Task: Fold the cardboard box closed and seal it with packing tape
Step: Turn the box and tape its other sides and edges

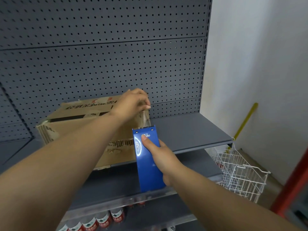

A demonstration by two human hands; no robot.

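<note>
A worn brown cardboard box [80, 125] printed with dark characters sits on a dark grey metal shelf [191, 130], towards the left, its back close to the grey perforated back panel [100, 64]. Its 2 top flaps are folded down, with a dark gap showing along the seam between them and torn scraps of old tape around it. The left hand [133, 104] reaches over the box's right end, and its grip is closed in a pinch on the free end of a strip of clear packing tape [145, 119] at the upper right corner. The strip runs down from those fingers to the mouth of a blue flat-sided tape dispenser [148, 164], held upright just beside the box's right face. The right hand [164, 157] has its grip clamped round the dispenser, the thumb [146, 139] pressed flat on the near side by the printed logo. Below, a second grey shelf [116, 180] juts forward, and under it stands a row of bottles with red labels [103, 220]. To the right a white wire basket [238, 172] hangs off the shelving, and a yellow pole [245, 120] leans against the white wall [258, 55].
</note>
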